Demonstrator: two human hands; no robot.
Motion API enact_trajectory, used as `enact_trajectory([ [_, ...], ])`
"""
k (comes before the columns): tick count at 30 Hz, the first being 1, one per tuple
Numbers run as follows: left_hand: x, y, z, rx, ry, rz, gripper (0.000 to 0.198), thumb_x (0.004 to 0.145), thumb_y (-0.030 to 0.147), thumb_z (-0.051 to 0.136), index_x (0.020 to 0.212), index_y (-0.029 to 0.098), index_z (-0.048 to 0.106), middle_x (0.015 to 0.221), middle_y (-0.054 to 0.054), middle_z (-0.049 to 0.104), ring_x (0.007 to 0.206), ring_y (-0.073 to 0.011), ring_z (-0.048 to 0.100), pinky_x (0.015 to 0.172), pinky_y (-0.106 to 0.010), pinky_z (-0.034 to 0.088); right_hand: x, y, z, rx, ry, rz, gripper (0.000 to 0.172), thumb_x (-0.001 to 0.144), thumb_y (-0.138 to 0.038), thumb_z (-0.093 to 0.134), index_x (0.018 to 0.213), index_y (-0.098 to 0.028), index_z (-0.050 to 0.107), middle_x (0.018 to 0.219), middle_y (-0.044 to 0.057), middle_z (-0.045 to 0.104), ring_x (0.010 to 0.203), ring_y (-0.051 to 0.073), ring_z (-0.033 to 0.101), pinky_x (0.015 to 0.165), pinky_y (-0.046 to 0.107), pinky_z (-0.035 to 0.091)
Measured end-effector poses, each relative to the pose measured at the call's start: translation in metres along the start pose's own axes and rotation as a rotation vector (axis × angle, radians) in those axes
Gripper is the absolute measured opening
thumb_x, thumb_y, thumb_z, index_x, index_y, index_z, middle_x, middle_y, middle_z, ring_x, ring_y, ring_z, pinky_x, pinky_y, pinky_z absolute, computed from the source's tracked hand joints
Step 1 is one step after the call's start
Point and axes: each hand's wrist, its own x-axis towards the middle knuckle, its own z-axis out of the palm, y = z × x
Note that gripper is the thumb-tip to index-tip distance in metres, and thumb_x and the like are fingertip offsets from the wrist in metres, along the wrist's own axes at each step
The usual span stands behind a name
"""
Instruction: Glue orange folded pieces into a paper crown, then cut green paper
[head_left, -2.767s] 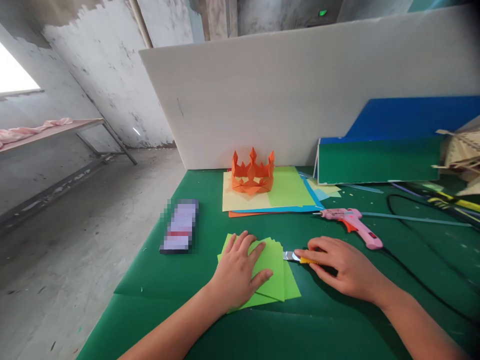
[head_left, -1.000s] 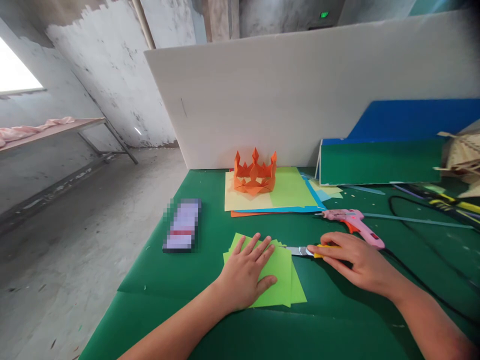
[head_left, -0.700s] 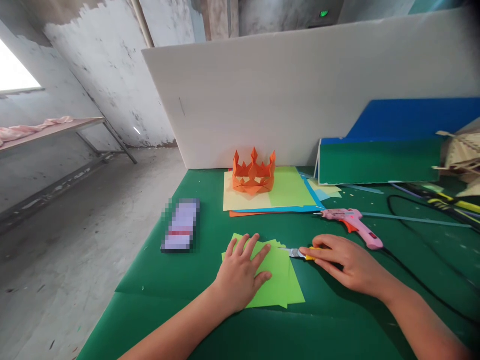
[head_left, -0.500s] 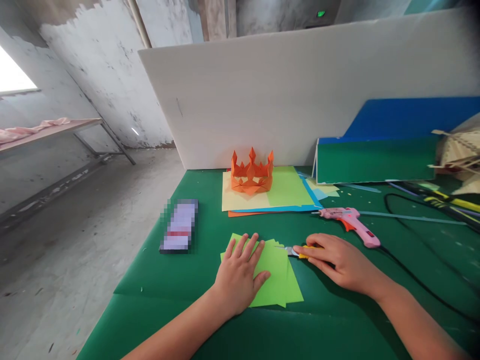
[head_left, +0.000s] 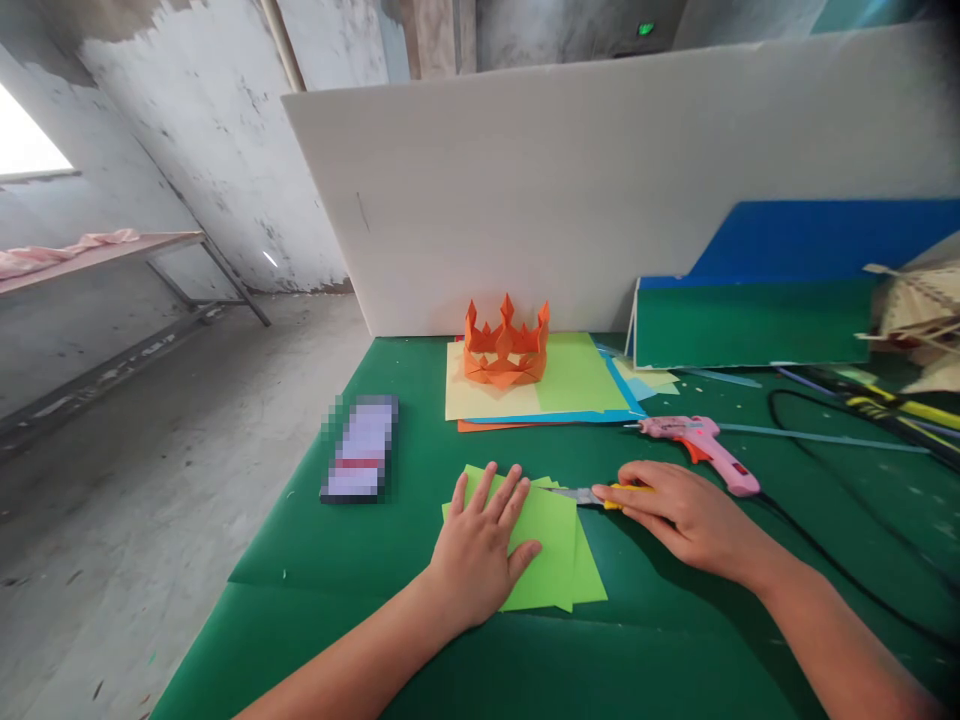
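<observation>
Several light green paper sheets (head_left: 551,545) lie loosely stacked on the green table, their edges not lined up. My left hand (head_left: 484,545) rests flat on them with its fingers spread. In my right hand (head_left: 675,515) is a yellow-handled utility knife (head_left: 585,495), held nearly level from the right. Its blade reaches the top right edge of the stack; the tip is partly hidden by the paper. Behind the stack, an orange folded-paper crown (head_left: 506,350) stands on a pile of coloured sheets (head_left: 577,375).
A pink glue gun (head_left: 705,445) with a black cord lies right of the paper pile. A phone with a blurred screen (head_left: 364,450) lies at left. Green and blue boards (head_left: 750,320) lean against a large white panel (head_left: 525,190). The table's (head_left: 247,610) left edge drops to the floor.
More of the knife's blade now shows, and the right hand has shifted slightly right. At its tip the blade has gone in along the paper's edge. My left hand stays put.
</observation>
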Motion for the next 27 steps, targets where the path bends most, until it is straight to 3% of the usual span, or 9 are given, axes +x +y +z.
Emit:
enact_trajectory([
  [7, 0.000, 0.003, 0.001, 0.020, -0.004, -0.040, 0.072, 0.095, 0.059, 0.019, 0.150, 0.013, 0.026, 0.156, -0.008, 0.024, 0.144, -0.0292, 0.023, 0.116, -0.051, 0.021, 0.003, 0.002, 0.004, -0.031, 0.033, -0.020, 0.038, 0.097, -0.026, 0.043, 0.131, -0.036, 0.058, 0.099, 0.007, 0.063, 0.083, 0.018, 0.060, 0.070, 0.031, 0.048],
  [21, -0.001, 0.000, 0.004, 0.039, 0.017, -0.023, 0.067, 0.096, 0.058, 0.019, 0.149, 0.020, 0.029, 0.157, -0.006, 0.024, 0.144, -0.0297, 0.023, 0.116, -0.056, 0.018, 0.032, -0.008, 0.009, -0.047, 0.001, -0.051, 0.036, 0.097, -0.029, 0.043, 0.129, -0.036, 0.059, 0.097, 0.006, 0.062, 0.083, 0.018, 0.058, 0.069, 0.029, 0.045],
  [27, -0.001, -0.001, 0.004, 0.046, 0.006, -0.001, 0.066, 0.096, 0.057, 0.018, 0.149, 0.019, 0.030, 0.157, -0.005, 0.024, 0.144, -0.0272, 0.023, 0.117, -0.052, 0.019, 0.053, -0.012, 0.013, -0.057, -0.061, -0.069, 0.036, 0.098, -0.031, 0.040, 0.129, -0.035, 0.058, 0.100, 0.006, 0.060, 0.084, 0.018, 0.056, 0.071, 0.030, 0.044],
])
